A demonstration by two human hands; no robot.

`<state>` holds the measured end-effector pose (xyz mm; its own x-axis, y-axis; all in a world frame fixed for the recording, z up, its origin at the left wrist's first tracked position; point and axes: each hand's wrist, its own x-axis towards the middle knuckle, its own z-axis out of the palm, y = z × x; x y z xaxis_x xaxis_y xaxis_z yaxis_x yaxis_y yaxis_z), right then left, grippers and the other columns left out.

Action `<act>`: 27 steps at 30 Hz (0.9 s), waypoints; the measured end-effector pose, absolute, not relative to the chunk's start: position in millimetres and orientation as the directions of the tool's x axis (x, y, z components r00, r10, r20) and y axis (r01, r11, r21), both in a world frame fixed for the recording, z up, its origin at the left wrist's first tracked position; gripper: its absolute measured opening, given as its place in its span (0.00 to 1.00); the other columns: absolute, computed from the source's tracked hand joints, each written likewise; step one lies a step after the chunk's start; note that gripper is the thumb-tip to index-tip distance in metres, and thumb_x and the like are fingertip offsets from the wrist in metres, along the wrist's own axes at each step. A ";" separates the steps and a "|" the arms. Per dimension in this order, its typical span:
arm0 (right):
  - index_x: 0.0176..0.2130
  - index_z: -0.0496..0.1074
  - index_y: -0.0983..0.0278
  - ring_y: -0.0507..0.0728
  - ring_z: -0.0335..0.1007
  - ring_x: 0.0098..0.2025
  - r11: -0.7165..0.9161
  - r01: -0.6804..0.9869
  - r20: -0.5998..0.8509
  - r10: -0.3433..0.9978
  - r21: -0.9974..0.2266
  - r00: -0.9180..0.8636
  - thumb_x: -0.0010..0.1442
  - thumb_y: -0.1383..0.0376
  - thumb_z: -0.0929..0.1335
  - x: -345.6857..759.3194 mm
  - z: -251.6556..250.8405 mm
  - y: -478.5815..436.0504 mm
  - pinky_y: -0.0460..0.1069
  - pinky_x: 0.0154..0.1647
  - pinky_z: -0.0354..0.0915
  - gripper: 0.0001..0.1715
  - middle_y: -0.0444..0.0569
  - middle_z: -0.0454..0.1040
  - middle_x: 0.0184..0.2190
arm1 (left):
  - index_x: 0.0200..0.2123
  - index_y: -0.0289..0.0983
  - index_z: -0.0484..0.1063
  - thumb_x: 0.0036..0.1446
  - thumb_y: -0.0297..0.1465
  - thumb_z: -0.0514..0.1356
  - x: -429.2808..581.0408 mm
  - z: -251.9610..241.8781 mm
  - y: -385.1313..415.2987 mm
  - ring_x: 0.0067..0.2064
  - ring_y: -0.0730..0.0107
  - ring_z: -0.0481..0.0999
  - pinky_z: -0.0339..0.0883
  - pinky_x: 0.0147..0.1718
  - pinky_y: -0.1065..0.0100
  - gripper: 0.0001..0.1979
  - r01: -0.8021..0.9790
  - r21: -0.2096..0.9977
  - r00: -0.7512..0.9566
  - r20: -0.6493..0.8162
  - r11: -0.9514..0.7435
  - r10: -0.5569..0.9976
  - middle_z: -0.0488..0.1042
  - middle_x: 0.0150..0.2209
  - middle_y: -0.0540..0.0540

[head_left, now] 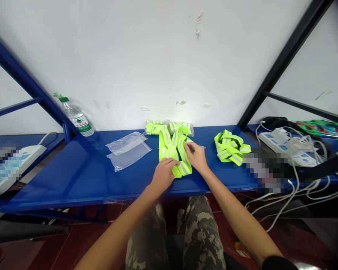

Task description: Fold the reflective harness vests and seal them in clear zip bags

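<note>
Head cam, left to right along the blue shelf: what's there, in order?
Plastic water bottle → clear plastic bags → neon-yellow reflective strap under left hand and right hand → second reflective strap bundle → white power strip

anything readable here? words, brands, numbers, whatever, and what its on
Nothing can be quoted with confidence.
The green-and-white label on the water bottle: printed characters, too small and blurred to read.
The white power strip: small blue markings, too small to read.
The yellow-green reflective straps: no readable lettering.
The clear plastic bags: no readable lettering.
</note>
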<state>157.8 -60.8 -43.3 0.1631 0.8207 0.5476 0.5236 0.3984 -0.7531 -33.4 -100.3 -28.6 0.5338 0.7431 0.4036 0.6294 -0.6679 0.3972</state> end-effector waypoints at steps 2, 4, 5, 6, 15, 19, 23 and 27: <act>0.36 0.74 0.63 0.59 0.74 0.38 0.396 0.643 0.581 0.808 -0.655 0.095 0.64 0.57 0.63 170.8 -38.4 -57.2 0.55 0.44 0.69 0.15 0.52 0.78 0.36 | 0.41 0.38 0.74 0.47 0.13 0.49 -32.3 -33.2 -98.8 0.46 0.61 0.72 0.68 0.50 0.59 0.24 0.587 0.416 0.553 0.421 -0.695 0.719 0.77 0.41 0.45; 0.33 0.72 0.62 0.58 0.72 0.36 0.399 0.702 0.582 0.813 -0.590 0.027 0.64 0.56 0.63 183.5 -36.2 -48.9 0.54 0.42 0.68 0.16 0.51 0.77 0.33 | 0.40 0.38 0.74 0.49 0.14 0.48 -32.4 -35.9 -96.8 0.46 0.60 0.72 0.68 0.49 0.59 0.22 0.587 0.401 0.559 0.428 -0.703 0.710 0.77 0.41 0.44; 0.33 0.72 0.62 0.59 0.71 0.37 0.407 0.716 0.585 0.811 -0.567 0.002 0.64 0.56 0.62 189.0 -36.4 -43.6 0.55 0.44 0.67 0.15 0.51 0.76 0.33 | 0.40 0.38 0.73 0.51 0.15 0.48 -32.8 -36.1 -96.0 0.46 0.60 0.72 0.68 0.49 0.59 0.21 0.588 0.391 0.570 0.422 -0.708 0.705 0.77 0.41 0.44; 0.33 0.72 0.62 0.59 0.71 0.39 0.419 0.722 0.591 0.807 -0.551 -0.017 0.64 0.58 0.62 193.6 -37.4 -38.2 0.56 0.46 0.67 0.15 0.52 0.76 0.34 | 0.40 0.38 0.73 0.53 0.16 0.48 -33.4 -35.5 -95.5 0.45 0.60 0.72 0.68 0.48 0.59 0.19 0.587 0.380 0.583 0.414 -0.715 0.699 0.77 0.41 0.44; 0.49 0.71 0.61 0.73 0.50 0.67 0.388 0.833 0.554 0.824 -0.395 -0.121 0.48 0.67 0.67 217.7 -59.1 -25.5 0.76 0.63 0.46 0.26 0.57 0.64 0.61 | 0.50 0.34 0.70 0.62 0.44 0.56 -40.5 -26.7 -102.7 0.52 0.52 0.69 0.64 0.55 0.53 0.21 0.522 0.238 0.723 0.387 -0.819 0.573 0.73 0.49 0.36; 0.53 0.68 0.63 0.67 0.61 0.60 0.474 0.798 0.547 0.807 -0.372 -0.224 0.53 0.69 0.65 222.0 -60.5 -24.4 0.68 0.62 0.56 0.26 0.59 0.68 0.57 | 0.52 0.34 0.70 0.64 0.48 0.53 -36.2 -28.2 -97.0 0.53 0.52 0.69 0.64 0.53 0.53 0.25 0.510 0.188 0.769 0.338 -0.839 0.543 0.72 0.50 0.36; 0.51 0.69 0.63 0.65 0.64 0.56 0.558 0.756 0.635 0.730 -0.343 -0.251 0.59 0.71 0.61 214.4 -48.2 -22.4 0.64 0.60 0.61 0.20 0.58 0.72 0.51 | 0.53 0.35 0.70 0.64 0.50 0.52 -28.7 -29.2 -92.0 0.51 0.54 0.69 0.64 0.52 0.54 0.27 0.484 0.174 0.795 0.323 -0.858 0.514 0.72 0.48 0.37; 0.49 0.71 0.64 0.64 0.63 0.57 0.561 0.775 0.763 0.625 -0.290 -0.167 0.63 0.70 0.59 208.2 -26.9 -14.9 0.61 0.61 0.60 0.18 0.59 0.71 0.49 | 0.53 0.35 0.70 0.65 0.49 0.52 -27.5 -31.2 -92.7 0.51 0.54 0.68 0.64 0.53 0.55 0.26 0.480 0.185 0.788 0.340 -0.858 0.514 0.71 0.48 0.37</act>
